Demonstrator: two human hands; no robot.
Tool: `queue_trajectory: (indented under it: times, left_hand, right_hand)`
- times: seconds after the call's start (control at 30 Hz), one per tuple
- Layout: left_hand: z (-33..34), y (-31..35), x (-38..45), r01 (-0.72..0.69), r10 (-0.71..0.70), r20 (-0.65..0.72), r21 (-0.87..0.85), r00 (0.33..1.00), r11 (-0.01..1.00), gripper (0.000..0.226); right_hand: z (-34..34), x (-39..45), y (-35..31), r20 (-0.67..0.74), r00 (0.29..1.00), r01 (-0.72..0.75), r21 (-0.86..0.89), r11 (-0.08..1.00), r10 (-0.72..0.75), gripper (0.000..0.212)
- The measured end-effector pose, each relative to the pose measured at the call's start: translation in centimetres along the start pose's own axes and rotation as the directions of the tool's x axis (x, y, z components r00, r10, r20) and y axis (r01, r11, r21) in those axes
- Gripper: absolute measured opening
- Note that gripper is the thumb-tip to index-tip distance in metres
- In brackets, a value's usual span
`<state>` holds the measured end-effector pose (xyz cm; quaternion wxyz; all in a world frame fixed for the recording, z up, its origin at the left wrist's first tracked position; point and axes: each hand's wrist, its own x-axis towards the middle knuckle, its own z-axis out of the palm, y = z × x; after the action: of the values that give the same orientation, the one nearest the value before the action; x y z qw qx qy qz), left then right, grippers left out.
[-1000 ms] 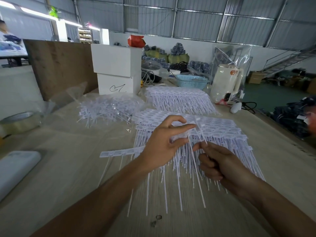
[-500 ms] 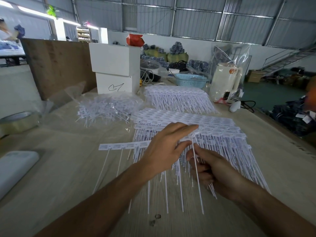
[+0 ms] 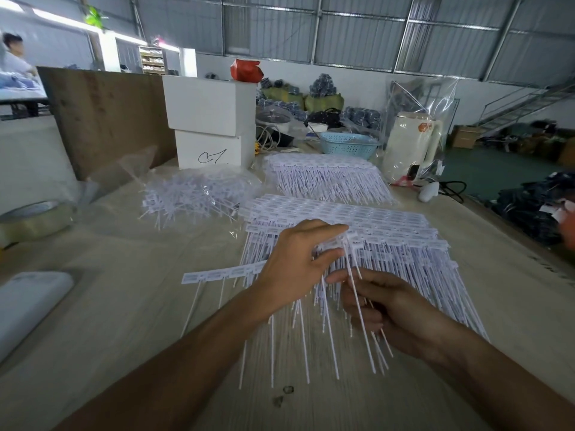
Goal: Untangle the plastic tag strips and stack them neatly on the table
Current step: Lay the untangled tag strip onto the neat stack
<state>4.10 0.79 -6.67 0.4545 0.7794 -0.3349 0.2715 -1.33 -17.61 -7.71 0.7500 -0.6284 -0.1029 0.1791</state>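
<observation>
At the far left edge of the wooden table (image 3: 93,306) lies a flat white object (image 3: 28,306), and beyond it a roll of clear tape (image 3: 34,217). Farther in, a loose tangle of plastic tag strips (image 3: 193,194) sits in crumpled clear wrap, in front of two stacked white boxes (image 3: 211,119). A single tag strip (image 3: 217,274) lies flat near the middle, its thin stems pointing toward the near edge, its right end running under the left hand (image 3: 295,269). That hand reaches over the large neat stack of tag strips (image 3: 357,219), thumb and forefinger closed on the header end of one strip (image 3: 334,244) lifted above the stack. Just to its right, the right hand (image 3: 382,309) is loosely curled, its thumb and fingers pinching several long white stems (image 3: 357,300) that hang from the held strip; the other fingers are folded in. Beyond the near stack, a second neat stack (image 3: 326,175) lies farther away, with a blue plastic basket (image 3: 348,146) behind it. At the far right stands a cream electric kettle (image 3: 410,144) wrapped in a clear bag, with a black cord trailing off the table's right side.
</observation>
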Motion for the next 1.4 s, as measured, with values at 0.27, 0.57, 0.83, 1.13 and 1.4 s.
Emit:
queue_trajectory:
  times: [0.27, 0.57, 0.83, 1.13, 1.4]
  left_hand:
    - [0.9, 0.6, -0.3, -0.142, 0.135, 0.074, 0.098, 0.988, 0.985, 0.043]
    - [1.3, 1.4, -0.4, -0.338, 0.314, 0.136, 0.229, 0.940, 0.913, 0.036]
    - [-0.6, 0.9, -0.7, -0.173, 0.152, 0.234, 0.069, 0.960, 0.983, 0.058]
    - [-1.1, 0.0, -0.6, -0.261, 0.166, 0.276, 0.357, 0.947, 0.897, 0.030]
    - [-1.5, 0.0, 0.1, 0.055, -0.042, 0.317, -0.032, 0.947, 0.998, 0.020]
  right_hand:
    - [-0.2, 0.0, -0.5, 0.044, 0.997, -0.073, 0.171, 0.983, 0.066, 0.026]
    - [0.1, -0.2, -0.7, -0.148, 0.989, -0.008, -0.081, 0.997, -0.004, 0.047]
    - [-0.5, 0.2, -1.1, -0.218, 0.968, 0.111, -0.075, 0.991, -0.125, 0.037]
    - [-0.4, -0.1, -1.0, -0.196, 0.969, 0.135, -0.078, 0.988, -0.148, 0.037]
    - [0.0, -0.7, -1.4, -0.179, 0.937, 0.216, -0.384, 0.898, -0.302, 0.043]
